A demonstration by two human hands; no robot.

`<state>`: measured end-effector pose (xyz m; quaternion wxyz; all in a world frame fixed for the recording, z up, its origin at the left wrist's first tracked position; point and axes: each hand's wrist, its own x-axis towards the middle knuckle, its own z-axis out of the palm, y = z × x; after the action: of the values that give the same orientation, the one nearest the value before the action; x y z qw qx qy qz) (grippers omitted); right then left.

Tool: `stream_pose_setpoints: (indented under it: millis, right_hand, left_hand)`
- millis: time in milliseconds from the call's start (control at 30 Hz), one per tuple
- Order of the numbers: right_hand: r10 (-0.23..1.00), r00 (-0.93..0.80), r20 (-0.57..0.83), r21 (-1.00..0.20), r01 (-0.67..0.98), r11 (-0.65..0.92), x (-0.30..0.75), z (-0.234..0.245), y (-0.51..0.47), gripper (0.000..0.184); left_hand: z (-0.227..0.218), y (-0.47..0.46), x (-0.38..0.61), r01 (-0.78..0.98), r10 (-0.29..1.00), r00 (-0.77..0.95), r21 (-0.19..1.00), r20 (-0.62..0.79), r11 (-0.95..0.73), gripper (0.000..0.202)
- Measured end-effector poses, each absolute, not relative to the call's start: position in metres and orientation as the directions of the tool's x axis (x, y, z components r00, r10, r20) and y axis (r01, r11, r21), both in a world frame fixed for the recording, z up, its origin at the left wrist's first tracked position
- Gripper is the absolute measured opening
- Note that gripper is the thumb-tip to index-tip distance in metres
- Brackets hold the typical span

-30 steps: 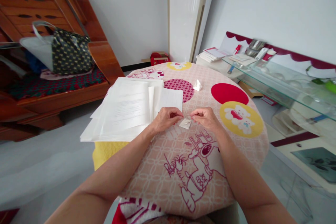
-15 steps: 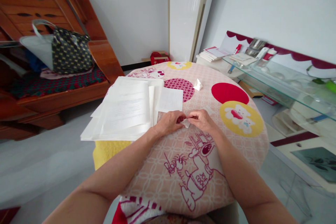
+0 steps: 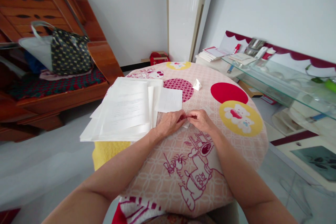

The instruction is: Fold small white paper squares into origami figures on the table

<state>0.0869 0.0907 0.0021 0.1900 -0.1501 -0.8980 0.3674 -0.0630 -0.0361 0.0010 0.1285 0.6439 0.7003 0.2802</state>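
A small piece of white paper point(image 3: 186, 124) is pinched between my two hands, low over the patterned tablecloth point(image 3: 157, 168). My left hand point(image 3: 172, 120) is closed on its left side, fingertips curled inward. From the right, my right hand point(image 3: 201, 119) grips it between thumb and fingers, the fingertips of both hands meeting. Much of the paper is hidden by the fingers. Just beyond my left hand lies a flat white sheet point(image 3: 170, 100). Farther off on the cloth stands a small folded white paper point(image 3: 196, 84).
A stack of printed papers point(image 3: 126, 108) covers the table's left side. To the right is a glass shelf point(image 3: 278, 85) bearing several items. A wooden bench point(image 3: 102, 56) with a patterned bag point(image 3: 69, 52) stands at left, and a tall white air conditioner point(image 3: 183, 21) behind the table.
My hands stay in nearly the same place. The fingers have shifted slightly on the small paper, and less of it shows between them. The view has moved very slightly.
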Motion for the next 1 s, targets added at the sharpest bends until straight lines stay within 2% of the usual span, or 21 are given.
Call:
stream_pose_setpoints:
  millis: [133, 367, 533, 733, 867, 1000]
  right_hand:
    - [0.413, -0.885, 0.217, -0.722, 0.139, 0.677, 0.086, 0.002, 0.09, 0.018]
    - [0.416, -0.887, 0.199, -0.735, 0.145, 0.662, 0.086, 0.003, 0.087, 0.021]
    - [0.397, -0.883, 0.249, -0.678, 0.134, 0.723, 0.084, 0.003, 0.084, 0.025]
    - [0.439, -0.862, 0.255, -0.685, 0.16, 0.711, 0.082, 0.002, 0.08, 0.022]
    - [0.54, -0.82, 0.188, -0.783, 0.206, 0.586, 0.083, 0.004, 0.083, 0.016]
    - [0.661, -0.751, -0.014, -0.904, 0.292, 0.312, 0.089, 0.004, 0.094, 0.018]
  left_hand:
    - [0.0, -0.035, -0.062, 0.837, 0.968, -0.147, 0.547, 0.202, 0.013, 0.011]
    - [-0.001, -0.036, -0.069, 0.742, 0.962, -0.181, 0.67, 0.205, -0.003, 0.008]
    - [-0.001, -0.036, -0.071, 0.734, 0.959, -0.186, 0.679, 0.214, -0.009, 0.009]
    - [0.002, -0.036, -0.07, 0.724, 0.96, -0.192, 0.69, 0.205, -0.002, 0.008]
    - [0.005, -0.038, -0.071, 0.705, 0.961, -0.202, 0.709, 0.19, 0.008, 0.008]
    - [0.007, -0.039, -0.072, 0.689, 0.963, -0.202, 0.725, 0.18, 0.009, 0.009]
